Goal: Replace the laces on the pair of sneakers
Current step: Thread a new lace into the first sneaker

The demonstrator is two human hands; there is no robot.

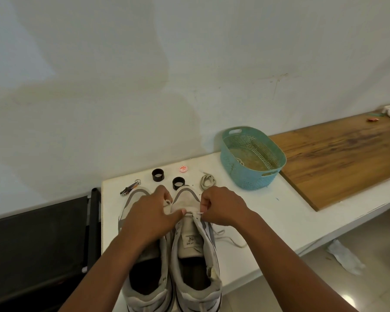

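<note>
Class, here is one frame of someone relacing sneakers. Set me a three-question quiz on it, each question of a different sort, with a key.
1. True or false: the right hand pinches the lace at the right sneaker.
2. How many black rings lie beyond the shoe toes? A) one B) two C) four
3. Fill in: a coiled spare lace lies on the white table next to the teal ______.

Key: 1 true; 2 B; 3 basket.
</note>
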